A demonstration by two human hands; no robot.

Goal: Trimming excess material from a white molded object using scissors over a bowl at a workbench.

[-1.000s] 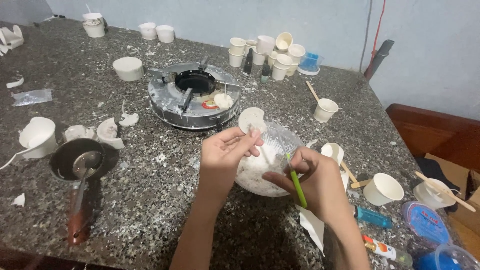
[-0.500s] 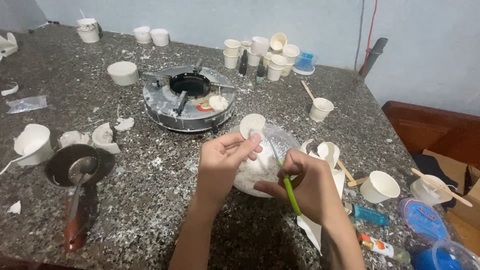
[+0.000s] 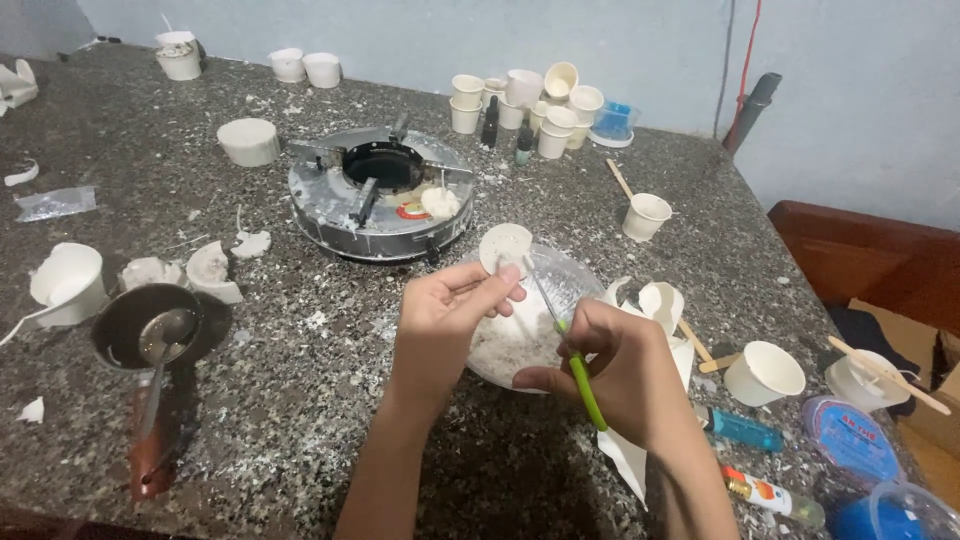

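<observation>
Holding a small white wax-like disc (image 3: 505, 246) between thumb and fingertips, the left hand (image 3: 447, 320) keeps it raised edge-up over the far rim of a clear plastic bowl of white flakes (image 3: 520, 335); fingers closed narrowly on the disc; the right hand (image 3: 618, 368) is curled around a thin green-handled scraping tool (image 3: 580, 375), pen-fashion, whose slim metal tip points up toward the lower edge of the disc; whether tip and disc touch cannot be told.

Bowl sits on a speckled dark granite countertop (image 3: 300, 400), littered with white crumbs, just in front of a round grey metal gas burner (image 3: 378, 195); a small white lump rests on the burner's near rim. Left of the hands: a dark round saucepan with a reddish handle (image 3: 150, 340), a metal spoon lying in it; just beyond it, broken white shell pieces (image 3: 190, 270). Right of the bowl: a torn white paper cup (image 3: 655, 305), a whole white paper cup (image 3: 765, 373), and a further cup (image 3: 646, 215) behind; a cluster of small white cups (image 3: 530, 100) stands near the back wall; a blue lighter (image 3: 740, 428) lies beside the right wrist.
</observation>
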